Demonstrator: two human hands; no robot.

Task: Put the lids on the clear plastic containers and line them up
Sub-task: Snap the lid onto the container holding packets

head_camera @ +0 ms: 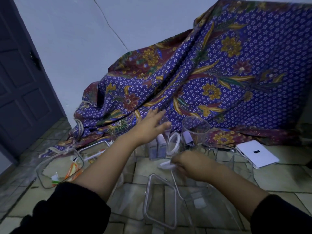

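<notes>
Several clear plastic containers stand or lie on the tiled floor. My left hand (pixel 152 124) reaches forward with fingers spread, just over a tall narrow clear container (pixel 158 147). My right hand (pixel 184 163) is closed on a small white-rimmed lid (pixel 164 165), low over the floor. A round white-rimmed lid (pixel 173 143) leans upright between the narrow container and a tall round clear jar (pixel 195 130). A square clear container (pixel 161 200) lies on its side in front of me. A lidded container with orange packets (pixel 59 168) lies at the left.
A purple floral cloth (pixel 219 73) drapes over something bulky behind the containers. A white flat box (pixel 256 153) lies at the right on the floor. A dark door (pixel 22 81) stands at the left. Another square clear container (pixel 226 154) sits beside the white box.
</notes>
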